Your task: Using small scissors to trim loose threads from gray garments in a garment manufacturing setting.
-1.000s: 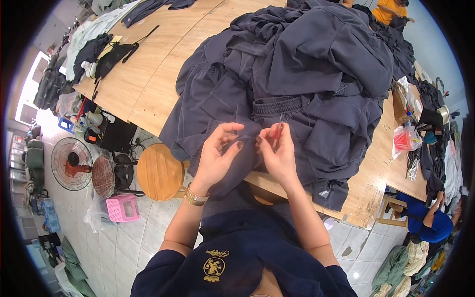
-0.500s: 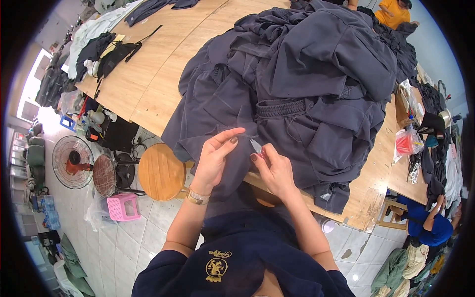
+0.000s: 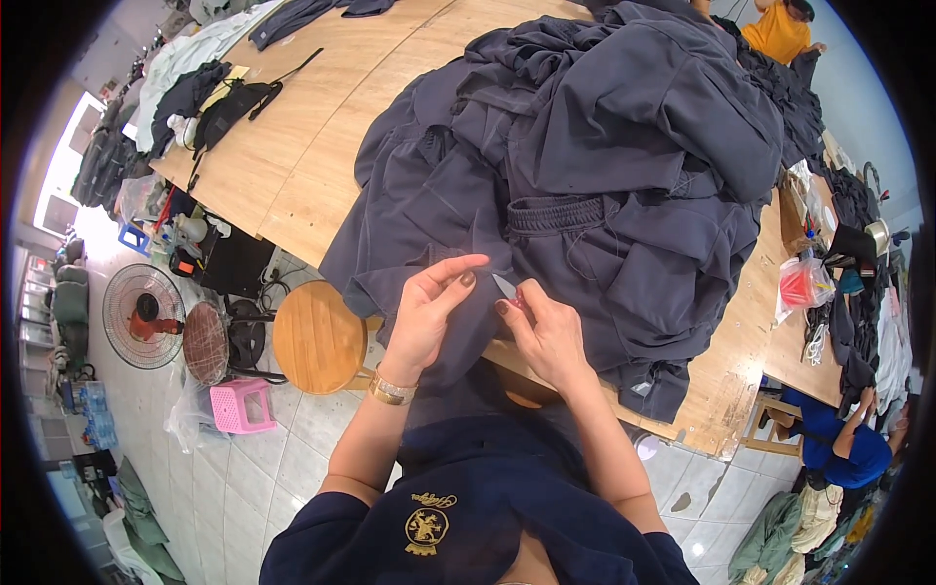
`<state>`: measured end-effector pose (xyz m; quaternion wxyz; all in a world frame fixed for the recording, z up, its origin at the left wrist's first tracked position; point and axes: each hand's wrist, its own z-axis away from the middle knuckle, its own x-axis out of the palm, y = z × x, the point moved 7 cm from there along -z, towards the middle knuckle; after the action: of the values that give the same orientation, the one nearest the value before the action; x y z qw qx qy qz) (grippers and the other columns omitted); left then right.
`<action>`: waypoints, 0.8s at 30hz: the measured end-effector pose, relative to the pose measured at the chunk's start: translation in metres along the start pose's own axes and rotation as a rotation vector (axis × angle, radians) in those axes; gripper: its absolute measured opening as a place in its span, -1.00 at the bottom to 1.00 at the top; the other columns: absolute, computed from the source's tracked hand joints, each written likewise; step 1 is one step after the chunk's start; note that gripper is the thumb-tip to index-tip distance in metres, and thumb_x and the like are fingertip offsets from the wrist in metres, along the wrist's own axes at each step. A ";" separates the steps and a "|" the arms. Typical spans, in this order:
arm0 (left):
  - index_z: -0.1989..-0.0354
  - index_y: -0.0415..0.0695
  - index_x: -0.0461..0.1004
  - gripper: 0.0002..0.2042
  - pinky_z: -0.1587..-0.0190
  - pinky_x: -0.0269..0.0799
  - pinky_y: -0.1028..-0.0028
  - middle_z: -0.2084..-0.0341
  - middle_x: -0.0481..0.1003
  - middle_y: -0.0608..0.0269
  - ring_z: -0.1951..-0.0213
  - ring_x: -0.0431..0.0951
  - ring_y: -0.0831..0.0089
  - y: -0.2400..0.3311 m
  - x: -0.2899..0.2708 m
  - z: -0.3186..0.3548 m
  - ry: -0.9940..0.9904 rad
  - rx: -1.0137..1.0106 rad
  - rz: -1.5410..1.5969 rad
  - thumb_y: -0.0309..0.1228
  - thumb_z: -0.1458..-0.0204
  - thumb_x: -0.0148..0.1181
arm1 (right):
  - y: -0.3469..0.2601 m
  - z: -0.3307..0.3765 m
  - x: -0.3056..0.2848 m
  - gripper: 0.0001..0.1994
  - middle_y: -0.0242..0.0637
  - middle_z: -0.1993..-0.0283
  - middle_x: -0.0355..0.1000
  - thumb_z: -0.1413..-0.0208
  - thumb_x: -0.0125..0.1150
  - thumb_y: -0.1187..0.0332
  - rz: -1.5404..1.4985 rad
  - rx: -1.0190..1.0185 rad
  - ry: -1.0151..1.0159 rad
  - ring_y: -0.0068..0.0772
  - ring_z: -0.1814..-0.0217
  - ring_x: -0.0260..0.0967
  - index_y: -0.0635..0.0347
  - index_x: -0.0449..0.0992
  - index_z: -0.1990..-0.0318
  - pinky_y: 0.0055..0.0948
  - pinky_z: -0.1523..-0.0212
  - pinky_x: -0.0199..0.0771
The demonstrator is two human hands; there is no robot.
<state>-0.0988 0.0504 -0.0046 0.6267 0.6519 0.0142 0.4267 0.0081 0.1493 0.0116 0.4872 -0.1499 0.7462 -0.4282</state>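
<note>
A large heap of dark grey garments [image 3: 643, 117] covers the table before me, with a gathered elastic waistband [image 3: 556, 216] in its middle. My left hand [image 3: 429, 310] is closed in a pinch, thumb against index finger, at the edge of a dark grey garment [image 3: 409, 219] hanging over the table's front. Whether a loose thread is also in that pinch is too small to tell. In my right hand [image 3: 548, 336] are small thread snips [image 3: 507, 288] with a pointed metal blade and a reddish handle, mostly hidden by the fingers. Their tip points at my left fingertips, close by.
The wooden table [image 3: 283, 175] carries a black strapped item [image 3: 229, 117] at left. Left of me stand a round wooden stool [image 3: 319, 336], a pink plastic stool [image 3: 242, 407] and a fan [image 3: 143, 317]. People in orange [image 3: 778, 34] and blue [image 3: 858, 453] are at right.
Both hands stay almost in place, with only a slight shift to the right. The person in orange has moved an arm and the dark cloth there.
</note>
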 end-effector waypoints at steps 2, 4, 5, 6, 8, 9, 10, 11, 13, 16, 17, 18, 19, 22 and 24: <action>0.05 -0.28 0.46 -0.77 0.22 0.37 0.70 0.30 0.52 0.33 0.31 0.46 0.71 -0.001 0.007 -0.006 -0.012 0.037 -0.066 -0.54 -0.12 0.07 | -0.011 -0.004 -0.016 -0.71 -0.13 0.59 0.37 -0.14 0.10 0.14 0.011 0.024 0.041 -0.01 0.52 0.39 0.19 0.29 0.36 -0.21 0.53 0.29; 0.06 -0.29 0.46 -0.78 0.22 0.36 0.71 0.30 0.52 0.34 0.31 0.45 0.72 -0.014 0.026 -0.024 -0.068 0.017 -0.078 -0.55 -0.11 0.08 | 0.010 0.003 -0.036 -0.71 -0.13 0.59 0.37 -0.14 0.11 0.15 0.047 0.080 0.111 -0.02 0.52 0.39 0.20 0.28 0.35 -0.22 0.53 0.29; 0.07 -0.29 0.47 -0.78 0.22 0.35 0.71 0.30 0.52 0.35 0.31 0.44 0.72 -0.007 0.013 -0.014 -0.013 0.058 -0.126 -0.56 -0.10 0.09 | 0.010 0.003 -0.024 -0.72 -0.15 0.61 0.35 -0.14 0.12 0.18 -0.073 0.072 0.118 -0.06 0.56 0.37 0.22 0.28 0.34 -0.25 0.53 0.29; 0.07 -0.29 0.47 -0.78 0.22 0.35 0.71 0.30 0.52 0.35 0.31 0.44 0.72 -0.001 0.003 -0.005 0.028 0.076 -0.140 -0.56 -0.10 0.09 | 0.007 -0.001 -0.013 -0.72 -0.17 0.62 0.34 -0.13 0.14 0.20 -0.192 0.072 0.122 -0.10 0.59 0.35 0.23 0.28 0.33 -0.29 0.53 0.29; 0.12 -0.31 0.48 -0.81 0.22 0.35 0.69 0.31 0.52 0.36 0.31 0.45 0.70 0.007 -0.002 0.002 0.096 0.163 -0.335 -0.56 -0.09 0.11 | 0.003 -0.005 -0.005 -0.77 -0.23 0.63 0.32 -0.08 0.20 0.32 -0.289 0.045 0.160 -0.31 0.65 0.28 0.27 0.32 0.31 -0.43 0.56 0.26; 0.12 -0.31 0.48 -0.81 0.22 0.35 0.69 0.31 0.52 0.36 0.31 0.45 0.70 0.006 0.004 0.000 0.081 0.160 -0.329 -0.56 -0.09 0.11 | 0.002 -0.005 -0.010 -0.81 -0.24 0.62 0.32 -0.06 0.21 0.38 -0.334 0.054 0.212 -0.40 0.67 0.25 0.28 0.35 0.30 -0.48 0.58 0.23; 0.14 -0.31 0.49 -0.82 0.22 0.36 0.67 0.32 0.53 0.35 0.31 0.46 0.69 0.009 0.009 0.001 0.090 0.215 -0.411 -0.56 -0.08 0.12 | 0.001 -0.005 -0.016 -0.84 -0.26 0.61 0.32 -0.04 0.22 0.43 -0.381 0.062 0.262 -0.49 0.68 0.22 0.29 0.39 0.29 -0.54 0.60 0.21; 0.16 -0.30 0.50 -0.83 0.22 0.37 0.65 0.33 0.55 0.33 0.30 0.47 0.67 0.011 0.014 0.001 0.102 0.271 -0.496 -0.56 -0.07 0.13 | -0.002 -0.006 -0.021 -0.85 -0.28 0.58 0.35 0.04 0.22 0.52 -0.328 -0.002 0.314 -0.57 0.68 0.22 0.30 0.44 0.28 -0.59 0.62 0.19; 0.17 -0.28 0.51 -0.82 0.22 0.39 0.62 0.33 0.56 0.29 0.31 0.50 0.62 0.009 0.017 0.000 0.119 0.307 -0.576 -0.57 -0.03 0.14 | -0.010 -0.005 -0.027 -0.84 -0.28 0.58 0.35 0.07 0.23 0.54 -0.281 -0.049 0.317 -0.55 0.67 0.25 0.30 0.45 0.28 -0.57 0.61 0.22; 0.18 -0.24 0.52 -0.78 0.23 0.42 0.54 0.36 0.57 0.18 0.32 0.56 0.49 0.015 0.021 0.005 0.153 0.388 -0.759 -0.61 0.05 0.15 | -0.020 -0.006 -0.027 -0.79 -0.26 0.55 0.40 0.14 0.22 0.57 -0.179 -0.140 0.306 -0.43 0.63 0.37 0.28 0.45 0.27 -0.49 0.58 0.33; 0.19 -0.22 0.52 -0.76 0.24 0.44 0.50 0.37 0.57 0.13 0.34 0.58 0.40 0.019 0.024 0.008 0.157 0.431 -0.859 -0.62 0.09 0.16 | -0.025 -0.004 -0.026 -0.80 -0.24 0.53 0.41 0.13 0.21 0.55 -0.031 -0.239 0.333 -0.37 0.60 0.39 0.28 0.44 0.27 -0.47 0.56 0.35; 0.19 -0.22 0.52 -0.76 0.24 0.44 0.50 0.37 0.57 0.13 0.34 0.58 0.40 0.020 0.026 0.009 0.158 0.431 -0.860 -0.62 0.09 0.16 | -0.030 -0.002 -0.024 -0.80 -0.22 0.52 0.43 0.11 0.20 0.54 0.118 -0.337 0.358 -0.31 0.58 0.42 0.27 0.43 0.26 -0.45 0.55 0.37; 0.19 -0.21 0.52 -0.74 0.24 0.44 0.47 0.37 0.56 0.10 0.32 0.58 0.31 0.023 0.030 0.010 0.162 0.450 -0.917 -0.63 0.12 0.15 | -0.029 -0.002 -0.022 -0.81 -0.19 0.50 0.44 0.09 0.19 0.52 0.137 -0.341 0.348 -0.25 0.56 0.43 0.29 0.41 0.26 -0.44 0.54 0.38; 0.19 -0.22 0.52 -0.74 0.25 0.40 0.52 0.41 0.52 0.12 0.36 0.55 0.35 0.031 0.042 0.014 0.161 0.562 -1.053 -0.68 0.10 0.14 | -0.011 -0.006 -0.020 -0.82 -0.18 0.52 0.43 0.07 0.19 0.52 -0.108 -0.127 0.307 -0.33 0.58 0.42 0.30 0.41 0.27 -0.46 0.55 0.36; 0.20 -0.22 0.52 -0.76 0.29 0.39 0.47 0.46 0.49 0.13 0.39 0.52 0.29 0.031 0.046 0.014 0.141 0.615 -1.183 -0.65 0.10 0.16 | 0.012 -0.009 -0.013 -0.89 -0.46 0.57 0.34 -0.04 0.17 0.50 -0.430 0.135 0.259 -0.79 0.58 0.21 0.31 0.43 0.28 -0.66 0.59 0.19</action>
<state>-0.0774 0.0577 0.0474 0.5383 0.6537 0.5311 0.0293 0.0094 0.1689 0.0109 0.2942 -0.2163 0.7232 -0.5863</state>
